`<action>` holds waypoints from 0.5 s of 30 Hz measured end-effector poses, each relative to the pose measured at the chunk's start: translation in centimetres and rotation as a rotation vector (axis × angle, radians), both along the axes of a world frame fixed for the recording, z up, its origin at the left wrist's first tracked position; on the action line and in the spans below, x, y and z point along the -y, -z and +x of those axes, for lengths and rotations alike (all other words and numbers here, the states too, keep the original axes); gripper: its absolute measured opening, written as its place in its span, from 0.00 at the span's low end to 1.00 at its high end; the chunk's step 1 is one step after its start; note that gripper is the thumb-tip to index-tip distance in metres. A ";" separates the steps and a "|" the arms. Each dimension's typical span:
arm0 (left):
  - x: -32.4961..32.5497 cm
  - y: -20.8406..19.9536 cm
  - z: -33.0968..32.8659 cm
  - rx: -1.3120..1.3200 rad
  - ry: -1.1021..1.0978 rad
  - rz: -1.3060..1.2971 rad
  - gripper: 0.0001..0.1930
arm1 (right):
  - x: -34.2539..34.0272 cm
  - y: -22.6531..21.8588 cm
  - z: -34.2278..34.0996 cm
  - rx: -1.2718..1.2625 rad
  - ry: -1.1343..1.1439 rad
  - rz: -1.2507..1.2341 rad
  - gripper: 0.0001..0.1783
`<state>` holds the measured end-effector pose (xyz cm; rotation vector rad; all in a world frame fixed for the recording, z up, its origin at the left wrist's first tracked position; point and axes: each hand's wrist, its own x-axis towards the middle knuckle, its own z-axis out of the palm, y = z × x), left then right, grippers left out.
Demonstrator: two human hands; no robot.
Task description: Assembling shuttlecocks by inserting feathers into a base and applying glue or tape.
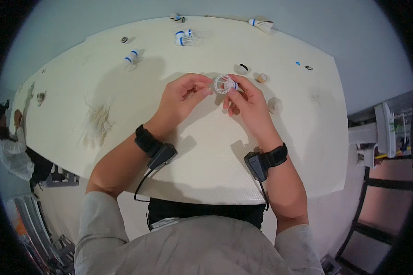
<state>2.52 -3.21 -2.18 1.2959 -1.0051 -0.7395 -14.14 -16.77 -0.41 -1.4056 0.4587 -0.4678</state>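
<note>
My right hand (247,98) grips a white shuttlecock skeleton (222,84) by its blue-banded end, thumb and fingers around it. Its open ring-shaped skirt, without feathers, points toward my left hand. My left hand (183,97) is beside that skirt, thumb and fingers curled toward each other. Whether anything thin sits between those fingertips I cannot make out. Just beyond my right hand lie a white cap with a black band (243,68) and a tan cork piece (261,78). A pale round piece (275,105) rests right of my right wrist.
A pile of white feather strips (96,123) lies on the white table (206,178) at left. Several blue-banded shuttlecocks (186,41) stand farther back, another pair (131,57) nearer left. A feathered shuttlecock (261,24) lies at the far edge. A person (14,149) is at far left.
</note>
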 end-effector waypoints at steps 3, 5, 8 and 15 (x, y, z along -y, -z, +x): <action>0.4 -0.2 -0.1 0.057 -0.063 -0.081 0.12 | 0.2 -0.4 0.1 -0.027 -0.082 -0.042 0.16; 0.5 -0.1 0.1 0.012 -0.104 -0.075 0.12 | -0.2 -0.4 0.3 0.039 -0.054 -0.020 0.15; 0.6 -0.6 0.0 -0.069 -0.173 -0.029 0.13 | 0.0 -0.1 0.1 -0.023 -0.037 -0.019 0.14; 0.1 -0.1 0.1 -0.014 -0.176 -0.033 0.07 | 0.0 0.2 0.0 -0.049 -0.034 -0.001 0.18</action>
